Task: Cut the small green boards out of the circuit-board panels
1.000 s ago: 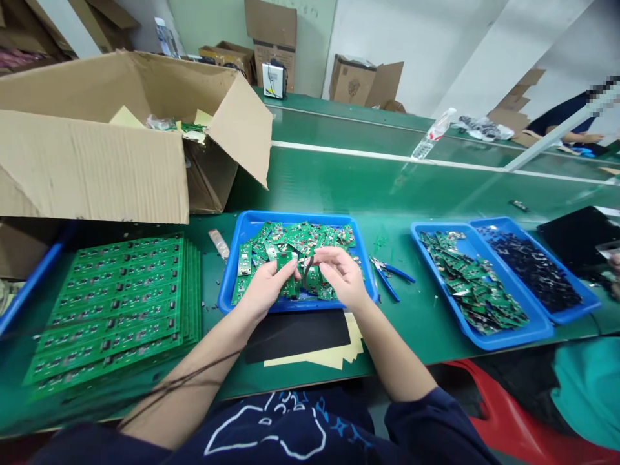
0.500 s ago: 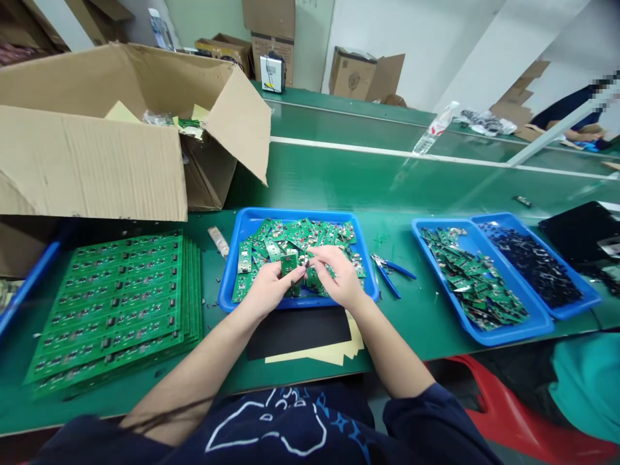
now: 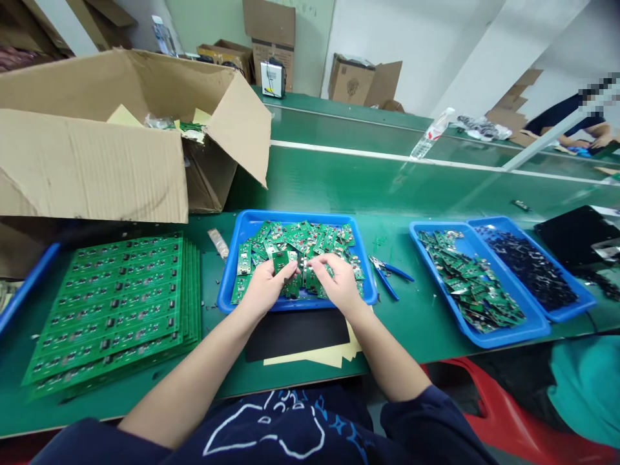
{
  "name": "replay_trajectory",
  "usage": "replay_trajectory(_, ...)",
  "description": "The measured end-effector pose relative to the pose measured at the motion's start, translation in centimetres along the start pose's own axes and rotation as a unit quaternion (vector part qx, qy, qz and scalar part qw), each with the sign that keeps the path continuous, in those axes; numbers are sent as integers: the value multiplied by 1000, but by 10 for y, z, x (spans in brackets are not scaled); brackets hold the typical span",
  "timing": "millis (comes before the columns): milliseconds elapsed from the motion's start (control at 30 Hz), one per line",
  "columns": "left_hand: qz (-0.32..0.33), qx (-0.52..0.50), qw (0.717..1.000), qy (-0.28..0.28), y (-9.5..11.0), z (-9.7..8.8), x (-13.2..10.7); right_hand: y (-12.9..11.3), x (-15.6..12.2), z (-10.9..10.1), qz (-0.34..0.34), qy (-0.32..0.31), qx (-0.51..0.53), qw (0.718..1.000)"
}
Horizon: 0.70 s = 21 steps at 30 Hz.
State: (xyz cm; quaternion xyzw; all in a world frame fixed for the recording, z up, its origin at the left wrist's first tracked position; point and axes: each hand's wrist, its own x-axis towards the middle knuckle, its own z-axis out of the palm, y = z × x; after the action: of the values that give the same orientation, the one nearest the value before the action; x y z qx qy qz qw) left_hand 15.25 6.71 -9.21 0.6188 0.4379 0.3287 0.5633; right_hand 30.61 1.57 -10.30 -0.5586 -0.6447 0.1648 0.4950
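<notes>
Both my hands work over the middle blue tray [image 3: 227, 284], which is heaped with small green circuit boards [image 3: 314, 239]. My left hand [image 3: 264, 287] pinches one small green board [image 3: 281, 261] upright between thumb and fingers. My right hand [image 3: 336, 281] is closed in a pinch right beside that board, fingertips meeting it at the centre; what it grips is too small to name. Both wrists rest at the tray's near rim.
A stack of large green panel boards [image 3: 116, 303] lies left. An open cardboard box [image 3: 97, 161] stands behind it. Blue-handled cutters [image 3: 387, 274] lie right of the tray. Two more blue trays [image 3: 484, 329] hold boards and dark parts [image 3: 527, 265]. A black sheet [image 3: 295, 332] lies before me.
My hands have dropped slightly toward the tray. The small board stays pinched in my left hand while the right fingers keep working at its edge.
</notes>
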Motion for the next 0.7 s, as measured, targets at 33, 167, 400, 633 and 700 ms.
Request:
replay_trajectory(33, -4, -6, 1000, 1, 0, 1, 0, -1, -1, 3, 42, 2, 46, 998)
replay_trajectory(167, -19, 19, 1000, -6, 0, 3, 0, -5, -4, 16, 165, -14, 202, 965)
replay_trajectory(400, -16, 82, 996, -6, 4, 5, -2, -4, -5, 25, 209, 15, 267, 941)
replay_trajectory(633, -14, 47, 997, -55, 12, -2, -3, 1, 0, 5, 133, 103, 227, 959)
replay_trajectory(700, -18, 35, 998, -58, 11, -3, -1, 2, 2, -4, 88, 45, 180, 979)
